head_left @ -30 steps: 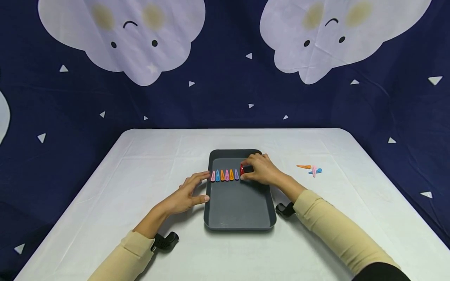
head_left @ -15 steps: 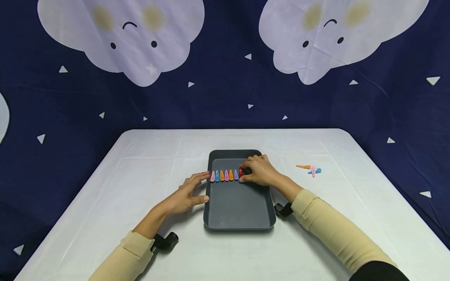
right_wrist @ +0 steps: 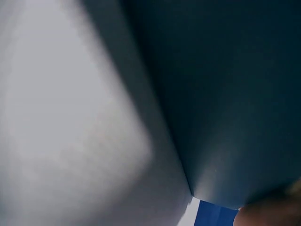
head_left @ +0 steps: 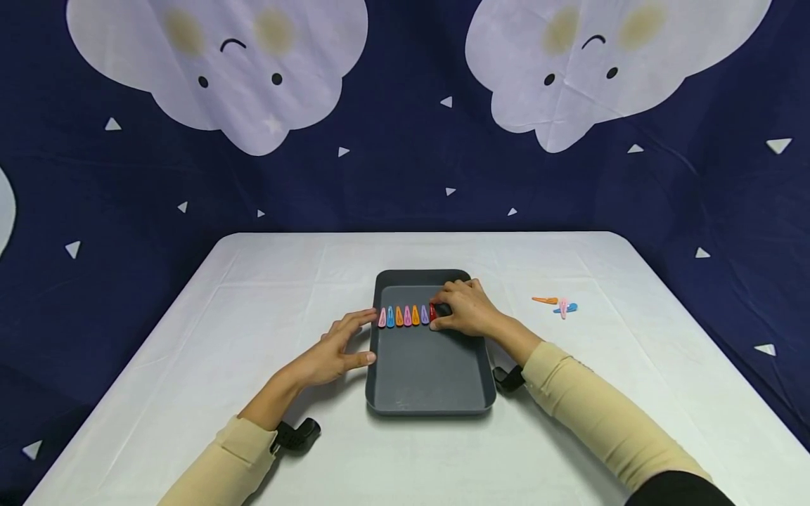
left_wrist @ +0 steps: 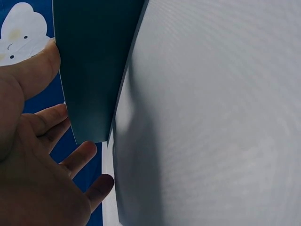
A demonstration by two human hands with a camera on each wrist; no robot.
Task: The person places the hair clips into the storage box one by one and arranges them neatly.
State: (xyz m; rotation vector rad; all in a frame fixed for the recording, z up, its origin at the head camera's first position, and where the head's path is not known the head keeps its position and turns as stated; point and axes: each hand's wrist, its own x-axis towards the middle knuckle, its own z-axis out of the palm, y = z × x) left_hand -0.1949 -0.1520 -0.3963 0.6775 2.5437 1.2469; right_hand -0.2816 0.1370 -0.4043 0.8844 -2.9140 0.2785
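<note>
My right hand (head_left: 466,309) pinches a red snap hair clip (head_left: 432,311) between thumb and fingers, inside the grey baking tray (head_left: 430,372); the fingers partly cover the clip. To its left, several snap hair clips stand side by side in a row: pink (head_left: 382,318), blue, orange, pink, orange and, nearest the red one, purple (head_left: 425,314). My left hand (head_left: 338,351) rests with extended fingertips and thumb at the tray's left side. In the left wrist view, its thumb touches the rim of the dark tray wall (left_wrist: 94,70). Only a blurred bit of right hand (right_wrist: 268,214) shows in the right wrist view.
On the white tablecloth (head_left: 285,281), right of the tray, lie an orange clip (head_left: 545,300) and a pink clip (head_left: 563,308) crossed over a blue clip (head_left: 572,307). A dark blue cloth with clouds (head_left: 405,190) hangs behind the table.
The right hand has brought the red hair clip slightly left and down, closer to the purple one, then stayed almost still. The left hand has kept its place at the tray.
</note>
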